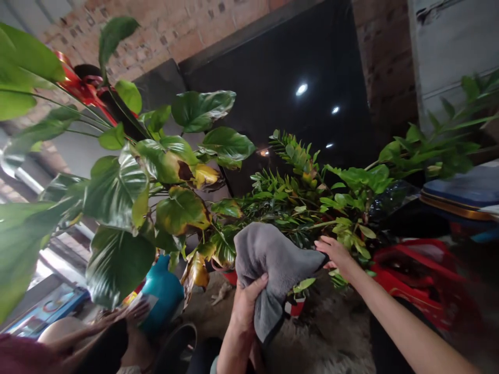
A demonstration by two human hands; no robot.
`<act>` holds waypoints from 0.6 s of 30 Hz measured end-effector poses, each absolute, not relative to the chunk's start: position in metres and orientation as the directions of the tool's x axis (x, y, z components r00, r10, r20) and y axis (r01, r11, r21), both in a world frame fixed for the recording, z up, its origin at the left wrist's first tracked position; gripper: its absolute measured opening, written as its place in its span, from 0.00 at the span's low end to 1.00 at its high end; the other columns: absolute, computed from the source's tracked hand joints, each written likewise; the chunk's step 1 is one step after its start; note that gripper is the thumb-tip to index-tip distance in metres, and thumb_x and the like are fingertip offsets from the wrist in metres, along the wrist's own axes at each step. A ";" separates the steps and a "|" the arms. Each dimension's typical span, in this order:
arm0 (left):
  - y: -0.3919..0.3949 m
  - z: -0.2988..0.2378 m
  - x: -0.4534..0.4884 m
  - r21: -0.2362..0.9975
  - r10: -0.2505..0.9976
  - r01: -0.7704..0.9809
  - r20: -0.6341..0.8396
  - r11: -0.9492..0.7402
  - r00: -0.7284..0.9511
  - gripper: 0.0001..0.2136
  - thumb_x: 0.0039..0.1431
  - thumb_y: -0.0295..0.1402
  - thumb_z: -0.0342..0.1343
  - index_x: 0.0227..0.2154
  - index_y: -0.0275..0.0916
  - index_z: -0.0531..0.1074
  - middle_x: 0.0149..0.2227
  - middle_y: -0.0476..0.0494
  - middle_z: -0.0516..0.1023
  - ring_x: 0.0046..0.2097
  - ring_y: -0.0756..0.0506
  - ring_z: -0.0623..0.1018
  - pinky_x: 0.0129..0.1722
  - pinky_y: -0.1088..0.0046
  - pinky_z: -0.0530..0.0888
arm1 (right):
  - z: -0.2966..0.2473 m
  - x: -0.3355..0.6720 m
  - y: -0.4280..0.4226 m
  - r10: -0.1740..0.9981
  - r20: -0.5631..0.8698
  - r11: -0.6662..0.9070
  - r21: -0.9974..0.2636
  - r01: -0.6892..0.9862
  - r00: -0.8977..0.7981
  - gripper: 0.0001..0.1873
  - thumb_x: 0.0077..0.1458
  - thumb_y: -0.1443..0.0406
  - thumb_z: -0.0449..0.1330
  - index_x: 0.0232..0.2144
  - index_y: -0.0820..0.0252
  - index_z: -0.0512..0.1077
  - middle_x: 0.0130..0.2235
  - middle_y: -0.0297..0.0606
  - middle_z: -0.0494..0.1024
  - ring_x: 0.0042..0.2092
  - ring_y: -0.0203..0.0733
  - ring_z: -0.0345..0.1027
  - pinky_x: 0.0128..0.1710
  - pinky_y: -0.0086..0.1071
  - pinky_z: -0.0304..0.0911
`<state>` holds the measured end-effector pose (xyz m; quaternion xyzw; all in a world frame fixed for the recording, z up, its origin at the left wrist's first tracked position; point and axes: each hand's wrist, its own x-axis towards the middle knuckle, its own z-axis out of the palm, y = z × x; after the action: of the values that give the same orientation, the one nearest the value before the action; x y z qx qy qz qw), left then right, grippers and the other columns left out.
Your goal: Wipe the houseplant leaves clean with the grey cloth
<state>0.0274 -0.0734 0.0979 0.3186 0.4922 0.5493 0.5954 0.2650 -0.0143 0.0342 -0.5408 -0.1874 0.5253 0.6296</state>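
The left hand (249, 301) has its fingers clamped on the grey plush cloth (268, 249), held before the foliage (120, 192); the right hand (337, 254) is at the cloth's tip, grip indeterminable. Cloth positioning appears in hand; the next move likely requires a steady left grip.

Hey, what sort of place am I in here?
Probably a plant corner in a home or small shop, though I can't tell which. Leafy plants crowd the space, a bare brick wall rises behind, and a teal container stands low among the leaves.
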 end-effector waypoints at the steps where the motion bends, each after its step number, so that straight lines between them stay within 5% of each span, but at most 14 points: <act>1: -0.073 0.096 0.026 0.922 0.966 -0.336 -0.238 0.191 -0.102 0.37 0.27 0.36 0.74 0.49 0.40 0.75 0.38 0.38 0.85 0.49 0.28 0.80 0.50 0.54 0.76 | 0.031 0.263 -0.008 0.865 -0.336 -0.137 -0.872 -0.471 0.371 0.26 0.36 0.61 0.69 0.42 0.57 0.74 0.29 0.40 0.79 0.27 0.44 0.72 0.22 0.31 0.61; 7: -0.086 0.059 0.031 0.898 0.956 -0.362 -0.289 0.251 -0.056 0.34 0.31 0.34 0.73 0.48 0.40 0.75 0.35 0.40 0.85 0.46 0.29 0.82 0.47 0.53 0.78 | 0.012 0.254 0.002 0.902 -0.306 -0.081 -0.814 -0.576 0.306 0.27 0.36 0.61 0.70 0.43 0.58 0.72 0.32 0.39 0.78 0.26 0.43 0.74 0.27 0.36 0.67; 11: -0.081 0.091 0.037 0.916 0.962 -0.306 -0.272 0.259 0.002 0.33 0.30 0.35 0.74 0.46 0.39 0.76 0.36 0.39 0.85 0.45 0.29 0.82 0.46 0.54 0.78 | 0.013 0.247 0.011 0.925 -0.254 -0.035 -0.797 -0.604 0.282 0.25 0.36 0.63 0.70 0.41 0.56 0.74 0.25 0.30 0.75 0.24 0.42 0.73 0.25 0.34 0.66; 13: -0.066 0.129 0.042 0.942 0.979 -0.272 -0.204 0.198 0.004 0.35 0.26 0.35 0.75 0.45 0.36 0.77 0.37 0.38 0.85 0.44 0.29 0.82 0.47 0.53 0.77 | 0.015 0.244 0.014 0.930 -0.233 -0.013 -0.793 -0.609 0.284 0.20 0.35 0.65 0.69 0.36 0.56 0.75 0.20 0.27 0.73 0.21 0.40 0.70 0.23 0.33 0.65; 18: -0.015 0.192 0.063 0.913 0.965 -0.314 0.244 -0.262 -0.096 0.33 0.33 0.36 0.71 0.49 0.37 0.75 0.43 0.41 0.84 0.52 0.34 0.79 0.55 0.58 0.73 | 0.013 0.242 0.011 0.938 -0.192 0.035 -0.776 -0.630 0.288 0.10 0.31 0.65 0.69 0.21 0.56 0.73 0.16 0.27 0.72 0.18 0.37 0.65 0.21 0.33 0.65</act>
<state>0.0633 -0.0147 0.1918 0.4575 0.3558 0.6493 0.4925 0.2419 0.0109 0.0134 -0.4040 -0.1907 0.5652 0.6935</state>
